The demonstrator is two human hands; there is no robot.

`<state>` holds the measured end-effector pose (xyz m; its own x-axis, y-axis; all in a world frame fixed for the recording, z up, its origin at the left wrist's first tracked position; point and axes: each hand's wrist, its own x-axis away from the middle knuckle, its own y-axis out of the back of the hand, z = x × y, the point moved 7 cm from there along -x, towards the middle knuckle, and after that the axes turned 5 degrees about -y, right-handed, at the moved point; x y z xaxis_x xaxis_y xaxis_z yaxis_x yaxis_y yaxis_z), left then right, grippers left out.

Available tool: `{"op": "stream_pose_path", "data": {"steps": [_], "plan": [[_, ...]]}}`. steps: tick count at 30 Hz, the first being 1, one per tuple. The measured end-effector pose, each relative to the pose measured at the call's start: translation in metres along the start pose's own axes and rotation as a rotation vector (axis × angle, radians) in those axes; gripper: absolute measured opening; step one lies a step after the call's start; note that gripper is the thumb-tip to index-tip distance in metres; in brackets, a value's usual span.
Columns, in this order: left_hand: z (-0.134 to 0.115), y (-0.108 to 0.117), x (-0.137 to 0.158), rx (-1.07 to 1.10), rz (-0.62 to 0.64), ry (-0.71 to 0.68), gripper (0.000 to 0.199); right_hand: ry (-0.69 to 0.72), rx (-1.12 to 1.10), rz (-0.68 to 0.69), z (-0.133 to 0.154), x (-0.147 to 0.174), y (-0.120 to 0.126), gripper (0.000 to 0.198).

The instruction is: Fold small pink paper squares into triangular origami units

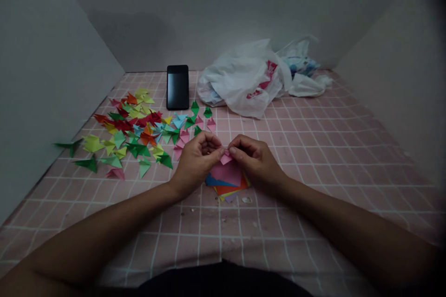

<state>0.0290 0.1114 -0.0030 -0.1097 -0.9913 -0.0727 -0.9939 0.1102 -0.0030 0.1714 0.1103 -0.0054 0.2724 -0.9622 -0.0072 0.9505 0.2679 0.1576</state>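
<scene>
Between my two hands is a small folded piece of pink paper [226, 158]. My left hand [200, 158] pinches its left side between thumb and fingers. The right side is pinched by my right hand [256, 160] in the same way. Just below the hands lies a stack of coloured paper sheets [226, 178], pink on top, with blue, orange, yellow and purple edges sticking out. To the left of my left hand spread many folded paper cranes [148, 134] in green, yellow, red, orange, blue and pink. My fingers hide part of the pink piece.
A black phone [177, 88] lies at the back, behind the folded papers. Right of it is a crumpled white plastic bag [244, 76] with red print, beside a blue-and-white packet [303, 65]. The pink checked cloth [331, 148] meets pale walls on three sides.
</scene>
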Motion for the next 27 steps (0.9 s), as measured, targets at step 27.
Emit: {"op": "stream_pose_path", "data": {"steps": [27], "plan": [[0.004,0.002,-0.003,0.19,0.034,0.054,0.025,0.159,0.139,-0.098,0.005,0.001,0.005,0.011]]}}
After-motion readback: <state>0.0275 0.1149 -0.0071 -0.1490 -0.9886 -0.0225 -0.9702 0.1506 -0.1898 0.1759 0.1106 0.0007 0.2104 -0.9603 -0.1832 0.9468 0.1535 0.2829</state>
